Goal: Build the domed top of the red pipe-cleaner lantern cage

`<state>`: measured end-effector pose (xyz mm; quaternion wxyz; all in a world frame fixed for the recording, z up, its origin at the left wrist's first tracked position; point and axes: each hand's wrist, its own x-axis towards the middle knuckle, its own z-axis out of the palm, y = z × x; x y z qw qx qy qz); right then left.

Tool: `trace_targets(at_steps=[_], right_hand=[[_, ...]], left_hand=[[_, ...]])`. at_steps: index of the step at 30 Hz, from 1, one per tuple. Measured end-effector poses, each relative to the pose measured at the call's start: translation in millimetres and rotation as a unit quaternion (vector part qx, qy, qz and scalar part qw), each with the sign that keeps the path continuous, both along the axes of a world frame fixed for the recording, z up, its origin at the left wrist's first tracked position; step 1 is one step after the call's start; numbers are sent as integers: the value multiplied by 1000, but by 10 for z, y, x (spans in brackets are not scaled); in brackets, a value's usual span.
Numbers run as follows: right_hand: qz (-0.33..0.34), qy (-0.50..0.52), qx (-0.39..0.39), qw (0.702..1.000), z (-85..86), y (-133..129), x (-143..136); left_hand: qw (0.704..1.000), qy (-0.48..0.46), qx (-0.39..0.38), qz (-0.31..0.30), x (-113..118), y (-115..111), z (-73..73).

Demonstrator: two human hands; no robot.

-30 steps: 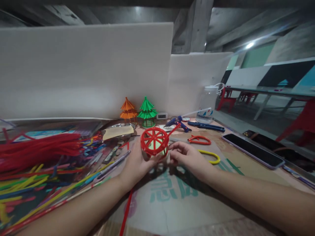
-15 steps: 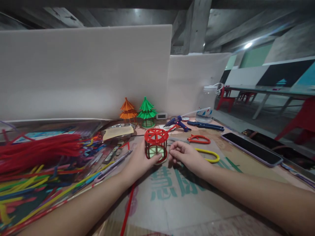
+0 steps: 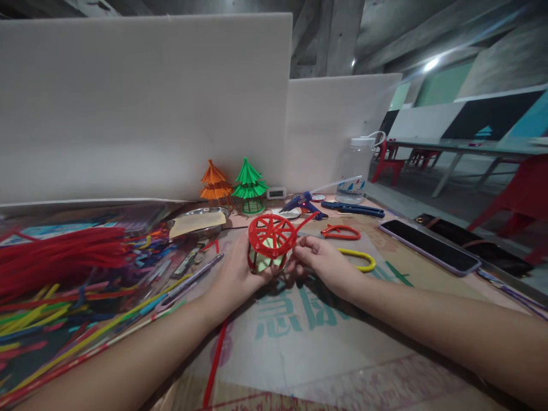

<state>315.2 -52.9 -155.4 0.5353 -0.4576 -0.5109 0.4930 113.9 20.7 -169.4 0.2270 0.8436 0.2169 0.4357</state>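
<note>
My left hand [image 3: 242,265] is wrapped round the side of a small round cage-like frame [image 3: 272,235], made of fuzzy craft stems. Red spokes cross its ring-shaped top, dark posts stand below, and a pale green base shows inside. A loose red strip [image 3: 306,220] sticks out from the ring to the upper right. My right hand [image 3: 321,262] is at the frame's right side with its fingers curled together; what they pinch, if anything, is hidden. Behind the frame stand an orange pavilion model [image 3: 214,185] and a green pavilion model [image 3: 249,188].
A blue glue gun [image 3: 303,203], blue-handled pliers [image 3: 353,209], orange-handled scissors [image 3: 341,232] and a yellow loop handle [image 3: 363,260] lie beyond my right hand. A phone [image 3: 430,246] and a water bottle [image 3: 354,171] are farther right. Red craft stems [image 3: 60,254] heap at left.
The frame has tipped so its spoked top faces me more. My right hand has come in against its right side. The view has tilted down slightly.
</note>
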Motion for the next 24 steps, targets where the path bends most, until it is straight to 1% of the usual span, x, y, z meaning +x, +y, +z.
trace_targets(at_steps=[4,10,15,19,24], right_hand=[[10,12,5,1000,-2,-26,-35],[-3,41,17,999,15,-49,-50],[40,107,-7,993,90,-118,-68],[51,158,-31,986,148,-209,-131],[55,178,-33,982,150,-236,-181]], left_hand=[[1000,9,24,7,-31,27,-22],[999,12,41,20,-44,45,-37],[997,18,65,32,-41,17,-21],[996,22,83,36,-34,9,-28],[995,25,89,32,-40,12,-31]])
